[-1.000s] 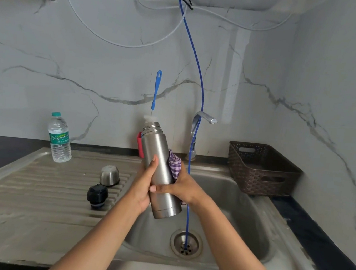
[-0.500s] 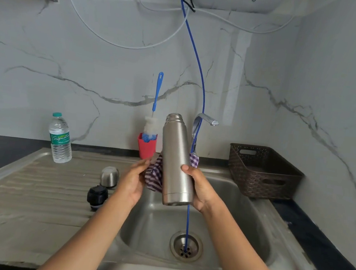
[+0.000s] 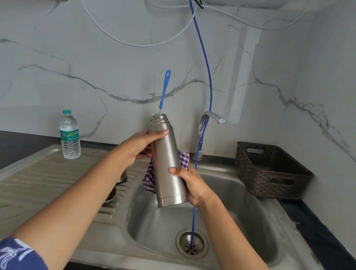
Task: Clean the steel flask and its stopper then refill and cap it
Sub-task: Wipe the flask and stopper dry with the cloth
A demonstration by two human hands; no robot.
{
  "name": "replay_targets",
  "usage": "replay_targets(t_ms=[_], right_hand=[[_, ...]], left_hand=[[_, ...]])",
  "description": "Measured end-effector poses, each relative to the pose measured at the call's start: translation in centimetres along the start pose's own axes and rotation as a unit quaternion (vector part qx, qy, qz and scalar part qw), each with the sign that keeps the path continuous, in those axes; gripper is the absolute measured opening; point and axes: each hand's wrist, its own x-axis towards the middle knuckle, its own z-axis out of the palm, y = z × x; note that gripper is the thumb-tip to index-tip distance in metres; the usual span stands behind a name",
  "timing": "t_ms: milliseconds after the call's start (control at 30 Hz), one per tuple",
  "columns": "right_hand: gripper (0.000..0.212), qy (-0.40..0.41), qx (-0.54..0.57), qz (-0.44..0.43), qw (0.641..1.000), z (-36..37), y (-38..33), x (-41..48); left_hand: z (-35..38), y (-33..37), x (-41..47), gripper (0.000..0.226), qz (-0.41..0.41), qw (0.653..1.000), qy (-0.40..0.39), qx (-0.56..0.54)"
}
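The steel flask (image 3: 167,162) is open-topped and held over the sink basin (image 3: 242,206), its mouth leaning up and to the left. My left hand (image 3: 137,146) grips its upper part just under the neck. My right hand (image 3: 192,184) grips its lower part from the right. A purple checked cloth (image 3: 149,179) hangs behind the flask between my hands; which hand holds it is hidden. My left forearm covers most of the steel cup (image 3: 123,177) and the black stopper (image 3: 110,195) on the drainboard.
A water bottle (image 3: 70,135) stands at the back left of the drainboard (image 3: 37,186). A blue brush handle (image 3: 165,90) rises behind the flask. A blue hose (image 3: 207,94) hangs past the tap (image 3: 212,117) into the drain (image 3: 191,242). A brown basket (image 3: 271,172) sits right.
My left hand has gone from the cloth up to the flask's upper part. The flask, upright half a second ago, now leans left at the top and sits slightly lower.
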Motion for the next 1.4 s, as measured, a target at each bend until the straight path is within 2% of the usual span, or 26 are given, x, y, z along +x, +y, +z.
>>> replay_targets(t_ms=[67,167,233,300,367,433,567,667,800,900,1067,1400], right_hand=[[0.080,-0.001,-0.003,0.000,1.000,0.2,0.0,0.1],[0.078,-0.004,-0.011,0.004,1.000,0.4,0.1,0.2],[0.090,0.001,-0.001,-0.004,1.000,0.5,0.3,0.2],[0.095,0.014,0.029,-0.003,0.999,0.8,0.3,0.3],[0.081,0.030,0.046,0.013,0.998,0.9,0.1,0.4],[0.058,0.030,0.051,0.046,0.997,1.2,-0.1,0.5],[0.039,0.006,0.104,0.098,0.990,2.1,0.5,1.3],[0.038,0.035,0.192,0.108,0.975,2.8,1.1,2.1],[0.043,0.053,0.254,0.112,0.959,4.1,1.8,3.5],[0.039,0.077,0.283,0.109,0.950,5.4,2.6,4.6],[0.020,0.102,0.312,0.097,0.940,6.8,4.3,5.2],[0.015,0.115,0.320,0.084,0.937,7.5,5.3,5.3]], left_hand=[[-0.4,0.0,0.0,0.070,-0.007,1.000,-0.010,-0.003],[-0.5,-0.2,0.4,0.054,0.002,1.000,0.004,-0.022],[-0.7,-0.3,0.7,0.046,0.022,0.998,0.040,-0.049],[-1.0,-0.3,0.8,0.049,0.030,0.994,0.073,-0.074],[-1.8,0.1,0.6,0.053,0.038,0.991,0.092,-0.094],[-3.0,0.7,0.1,0.063,0.047,0.987,0.108,-0.107],[-6.8,2.3,-0.6,0.034,0.083,0.973,0.172,-0.128],[-10.6,3.5,-1.4,0.030,0.130,0.957,0.231,-0.115],[-15.0,3.9,-2.5,0.034,0.195,0.936,0.289,-0.043],[-18.5,2.8,-2.9,0.041,0.183,0.925,0.333,0.003],[-21.7,-0.7,-3.0,0.042,0.140,0.917,0.367,0.067],[-23.0,-7.7,-1.3,0.039,0.074,0.908,0.400,0.100]])
